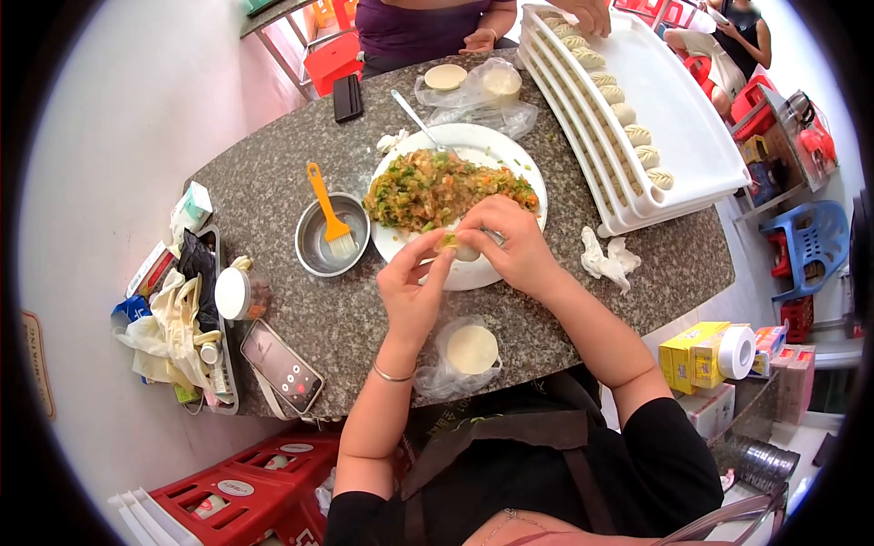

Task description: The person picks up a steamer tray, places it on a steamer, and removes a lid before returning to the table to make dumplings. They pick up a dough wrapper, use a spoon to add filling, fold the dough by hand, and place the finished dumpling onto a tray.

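Observation:
Between my two hands is a dumpling, a pale wrapper with some green filling showing at its top. My left hand pinches its left side, and my right hand grips it from the right, fingers curled over it. Both hands are above the near rim of a white plate heaped with chopped vegetable filling. A spoon rests in the filling. Close to my body, a stack of round wrappers sits in a plastic bag. Left of the plate, a metal bowl holds an orange-handled brush.
Stacked white trays with a row of pleated dumplings stand at the right. Crumpled tissue lies near them. A phone, a jar and a cluttered basket are at the left. Across the table sits another person.

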### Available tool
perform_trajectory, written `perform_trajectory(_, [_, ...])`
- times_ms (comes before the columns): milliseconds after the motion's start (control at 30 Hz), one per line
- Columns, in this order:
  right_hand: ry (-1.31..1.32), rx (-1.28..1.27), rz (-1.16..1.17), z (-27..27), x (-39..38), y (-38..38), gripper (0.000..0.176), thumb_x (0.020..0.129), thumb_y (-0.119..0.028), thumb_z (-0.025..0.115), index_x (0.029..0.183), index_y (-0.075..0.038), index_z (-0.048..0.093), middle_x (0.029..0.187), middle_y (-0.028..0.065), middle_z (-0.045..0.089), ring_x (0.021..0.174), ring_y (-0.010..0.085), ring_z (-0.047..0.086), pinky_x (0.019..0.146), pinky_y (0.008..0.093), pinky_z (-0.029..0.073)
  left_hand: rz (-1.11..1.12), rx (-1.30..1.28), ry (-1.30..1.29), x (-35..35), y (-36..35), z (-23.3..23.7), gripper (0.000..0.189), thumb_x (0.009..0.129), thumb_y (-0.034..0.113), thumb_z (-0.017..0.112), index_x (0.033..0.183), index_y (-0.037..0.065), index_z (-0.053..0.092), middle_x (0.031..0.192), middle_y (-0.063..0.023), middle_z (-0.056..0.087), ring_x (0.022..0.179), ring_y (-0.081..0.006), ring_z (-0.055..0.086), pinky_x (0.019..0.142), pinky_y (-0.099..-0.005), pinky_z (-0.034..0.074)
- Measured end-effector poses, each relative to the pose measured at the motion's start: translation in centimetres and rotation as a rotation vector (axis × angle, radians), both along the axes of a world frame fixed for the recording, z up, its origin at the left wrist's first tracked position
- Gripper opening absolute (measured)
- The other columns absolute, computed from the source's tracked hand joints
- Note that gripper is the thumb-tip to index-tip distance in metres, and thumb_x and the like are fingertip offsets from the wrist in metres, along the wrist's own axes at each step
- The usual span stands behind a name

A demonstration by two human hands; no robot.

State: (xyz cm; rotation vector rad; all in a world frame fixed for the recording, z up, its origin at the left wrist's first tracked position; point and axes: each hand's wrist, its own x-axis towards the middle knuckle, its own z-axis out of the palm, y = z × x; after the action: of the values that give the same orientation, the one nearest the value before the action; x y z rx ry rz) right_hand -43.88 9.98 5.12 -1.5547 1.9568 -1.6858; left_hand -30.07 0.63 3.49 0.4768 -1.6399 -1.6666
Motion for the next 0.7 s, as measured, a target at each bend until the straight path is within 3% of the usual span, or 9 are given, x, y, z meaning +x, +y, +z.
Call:
perform_trajectory(267, [0.026,-0.045,0.0,-0.2,0.3,0.0,0.007,0.08,-0.007,0.068,0.083,-0.001,0.064,0.083,0.0101,0.064,0.082,0.0252,0.061,0.077,0.0349,0.046,-0.015,-0.212,0.014,0.1,-0.6,-1.2,0.015,0.088,0.0,0.064,0.102,-0.005,0.065,0.109,-0.0145,0.062,0.09,-0.0167,0.063,0.076,-0.0263,0.056])
perform_trajectory(500, [0.026,-0.026,-0.028,-0.4,0.4,-0.2,0.009,0.079,-0.011,0.067,0.079,-0.003,0.064,0.08,0.0103,0.063,0.079,0.0283,0.059,0.076,0.0374,0.044,-0.019,-0.008,0.013,-0.1,-0.2,0.0,0.015,0.089,0.002,0.063,0.102,-0.005,0.064,0.113,-0.0132,0.059,0.091,-0.0156,0.062,0.075,-0.0261,0.056])
perform_trajectory(567, [0.056,-0.026,-0.007,-0.3,0.3,-0.2,0.009,0.079,-0.012,0.067,0.079,-0.004,0.064,0.079,0.0101,0.062,0.079,0.028,0.059,0.076,0.0372,0.043,-0.032,-0.245,-0.025,0.1,-0.7,-0.6,0.017,0.088,0.001,0.064,0.104,-0.006,0.064,0.113,-0.0124,0.06,0.09,-0.0145,0.062,0.075,-0.0254,0.055])
perform_trajectory(600, [0.056,-0.026,-0.006,-0.4,0.3,-0.2,0.009,0.079,-0.012,0.067,0.079,-0.004,0.064,0.079,0.0101,0.062,0.079,0.028,0.059,0.076,0.0372,0.043,-0.031,-0.245,-0.025,0.0,-0.7,-0.7,0.017,0.088,0.001,0.064,0.104,-0.006,0.064,0.113,-0.0124,0.06,0.09,-0.0145,0.062,0.075,-0.0254,0.055])
perform_trajectory(667, [0.018,-0.057,-0.058,-0.6,0.4,-0.3,0.01,0.08,-0.013,0.067,0.08,-0.003,0.064,0.079,0.0104,0.062,0.08,0.0279,0.059,0.075,0.0366,0.044,-0.071,0.125,0.012,-0.3,-0.6,-0.8,0.016,0.084,-0.002,0.066,0.101,-0.004,0.067,0.11,-0.0107,0.062,0.092,-0.0143,0.063,0.078,-0.0253,0.053])
perform_trajectory(700, [0.019,-0.056,-0.056,-0.4,0.4,-0.2,0.01,0.08,-0.013,0.067,0.08,-0.003,0.064,0.079,0.0104,0.062,0.08,0.0279,0.059,0.075,0.0366,0.044,-0.069,0.126,0.013,-0.2,-0.6,-0.9,0.016,0.084,-0.002,0.066,0.101,-0.004,0.067,0.11,-0.0107,0.062,0.092,-0.0143,0.063,0.078,-0.0253,0.053])
